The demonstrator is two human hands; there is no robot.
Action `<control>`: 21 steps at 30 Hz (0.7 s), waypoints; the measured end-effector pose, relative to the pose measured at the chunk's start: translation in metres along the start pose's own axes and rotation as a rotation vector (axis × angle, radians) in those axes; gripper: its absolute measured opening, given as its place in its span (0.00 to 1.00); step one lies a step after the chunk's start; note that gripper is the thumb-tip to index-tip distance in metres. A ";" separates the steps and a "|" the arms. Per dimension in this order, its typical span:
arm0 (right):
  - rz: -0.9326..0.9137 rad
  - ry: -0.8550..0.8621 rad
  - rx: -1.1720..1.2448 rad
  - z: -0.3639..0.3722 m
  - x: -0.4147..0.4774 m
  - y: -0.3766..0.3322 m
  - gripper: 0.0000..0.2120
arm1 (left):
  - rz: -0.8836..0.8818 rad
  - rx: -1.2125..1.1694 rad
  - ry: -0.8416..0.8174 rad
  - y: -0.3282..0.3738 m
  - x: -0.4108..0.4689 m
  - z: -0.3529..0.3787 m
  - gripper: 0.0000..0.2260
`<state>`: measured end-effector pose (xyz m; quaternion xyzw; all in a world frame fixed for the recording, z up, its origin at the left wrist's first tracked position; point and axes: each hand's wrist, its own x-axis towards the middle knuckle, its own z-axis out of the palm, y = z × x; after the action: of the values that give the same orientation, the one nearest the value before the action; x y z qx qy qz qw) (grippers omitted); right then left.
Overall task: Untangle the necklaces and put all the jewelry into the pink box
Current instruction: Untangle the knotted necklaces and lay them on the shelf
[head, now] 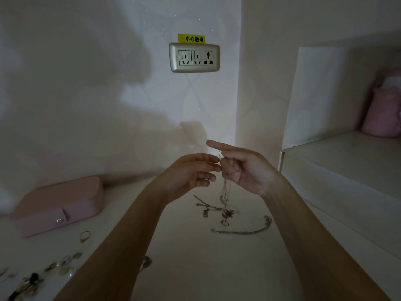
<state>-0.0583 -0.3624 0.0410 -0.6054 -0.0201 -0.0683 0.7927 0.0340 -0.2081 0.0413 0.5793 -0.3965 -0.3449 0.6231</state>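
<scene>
Both hands are raised above the pale table, meeting at a bunch of thin tangled necklaces (pixel 224 193). My left hand (pixel 191 174) pinches a chain at its fingertips. My right hand (pixel 243 168) holds the same bunch in its curled fingers, the index finger pointing left. The chains hang down, and their lower ends and pendants lie on the table. A silver chain bracelet (pixel 245 231) lies loose to the right of them. The pink box (pixel 58 205) sits shut with its snap tab fastened at the left by the wall.
A ring (pixel 85 235) and several small earrings and trinkets (pixel 63 262) lie at the lower left. Another small piece (pixel 147 262) sits by my left forearm. A white shelf unit (pixel 338 161) with a pink pouch (pixel 384 111) stands at the right. A wall socket (pixel 194 58) is ahead.
</scene>
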 end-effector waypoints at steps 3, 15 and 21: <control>0.043 -0.070 -0.050 0.000 -0.004 -0.005 0.21 | 0.003 0.008 0.023 -0.004 0.003 -0.002 0.13; -0.101 -0.141 0.064 -0.015 -0.002 -0.002 0.12 | 0.082 -0.424 0.102 -0.004 0.003 -0.002 0.12; -0.076 -0.055 0.292 -0.012 -0.002 -0.002 0.10 | 0.003 -0.535 0.084 -0.001 0.000 -0.013 0.14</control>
<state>-0.0607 -0.3741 0.0396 -0.4841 -0.0746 -0.0779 0.8683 0.0453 -0.2021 0.0405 0.4075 -0.2660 -0.4121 0.7703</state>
